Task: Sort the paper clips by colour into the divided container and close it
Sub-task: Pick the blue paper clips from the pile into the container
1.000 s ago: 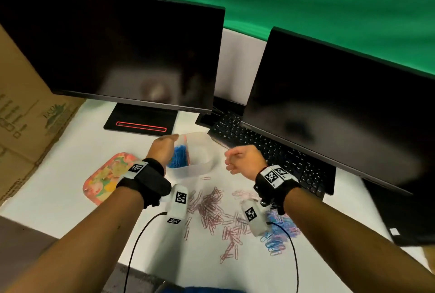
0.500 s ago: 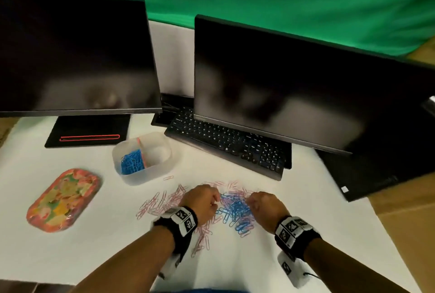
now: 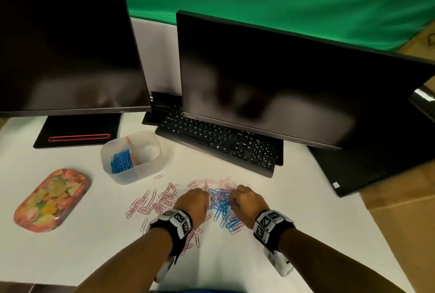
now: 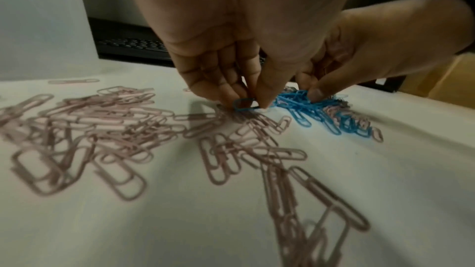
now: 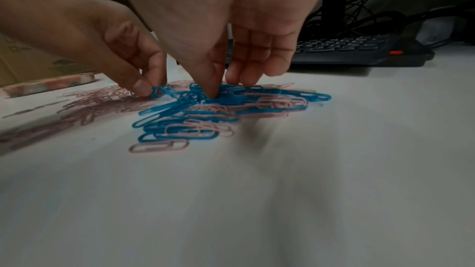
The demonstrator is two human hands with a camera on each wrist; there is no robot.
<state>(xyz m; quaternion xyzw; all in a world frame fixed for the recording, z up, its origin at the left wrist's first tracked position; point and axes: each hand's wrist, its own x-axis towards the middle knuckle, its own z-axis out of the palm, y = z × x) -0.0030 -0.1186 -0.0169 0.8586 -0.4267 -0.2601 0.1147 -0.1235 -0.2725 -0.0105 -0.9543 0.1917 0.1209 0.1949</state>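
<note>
A translucent divided container stands at the left, with blue clips in its left compartment and a pink divider. Pink paper clips lie scattered on the white table. A mixed pile of mostly blue clips lies between my hands. My left hand pinches one blue clip at the pile's left edge. My right hand has thumb and fingers curled into the blue pile and grips clips there. In the head view, the left hand and right hand hide their fingertips.
A floral oval tray-like lid lies at the far left. A black keyboard and two dark monitors stand behind the clips. A monitor base sits behind the container. The table's right edge is near.
A second ago both hands were up at the container; they came back down to the clip pile. In the last half second they have closed onto blue clips.
</note>
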